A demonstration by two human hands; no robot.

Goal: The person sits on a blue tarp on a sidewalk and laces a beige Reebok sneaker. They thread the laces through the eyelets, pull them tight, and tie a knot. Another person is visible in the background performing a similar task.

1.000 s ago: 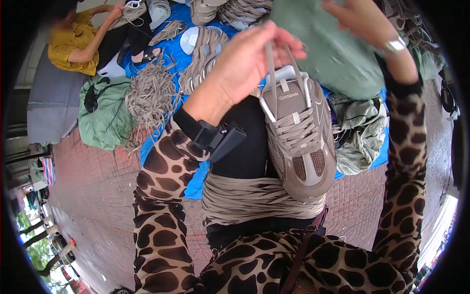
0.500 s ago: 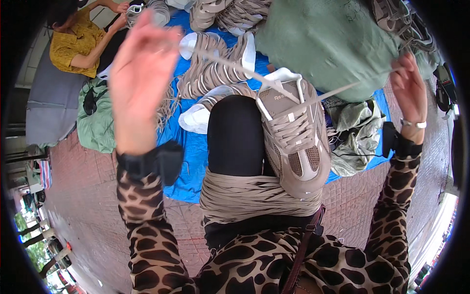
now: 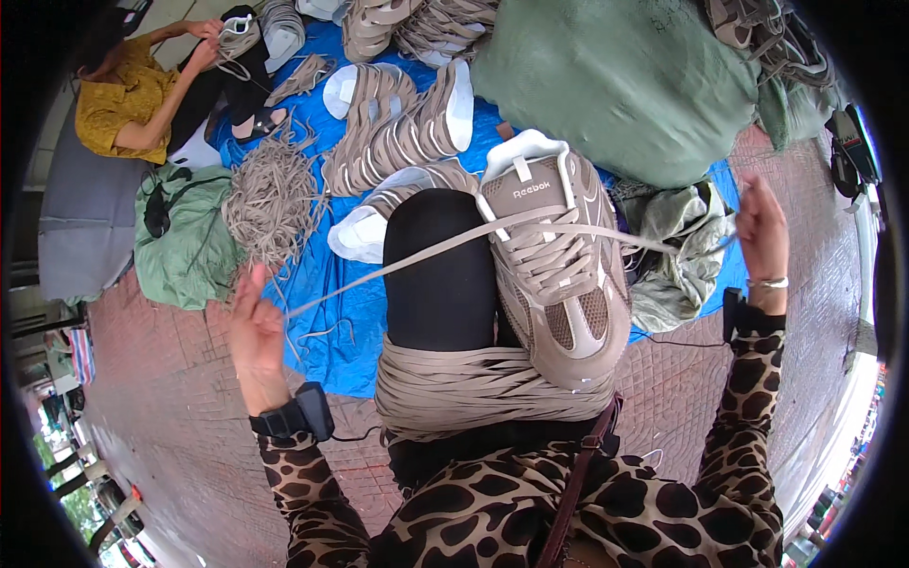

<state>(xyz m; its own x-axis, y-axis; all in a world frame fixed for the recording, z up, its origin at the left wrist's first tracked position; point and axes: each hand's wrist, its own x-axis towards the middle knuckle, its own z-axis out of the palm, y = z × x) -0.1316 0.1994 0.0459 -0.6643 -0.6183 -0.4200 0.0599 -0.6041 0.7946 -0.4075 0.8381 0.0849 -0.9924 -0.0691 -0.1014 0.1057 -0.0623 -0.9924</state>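
Left hand [image 3: 258, 320] and right hand [image 3: 760, 232], well apart, each pinch one lace strand [image 3: 443, 246] of one shoe [image 3: 561, 275], which rests at the right edge of the lap [image 3: 440, 284], with open paving [image 3: 189, 398] on both sides.

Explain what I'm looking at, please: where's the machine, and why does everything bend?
There is no robot here, just a person's bare hands. A wide fisheye camera worn on the head looks down, which bends straight edges. The left hand pinches a beige lace drawn from a beige shoe on the person's lap; the right hand seems to have the other end, but that is blurred. More laces circle the thighs. Beyond, a blue sheet bears rows of beige-and-white shoe parts and a lace heap. A co-worker in yellow sits upper left.
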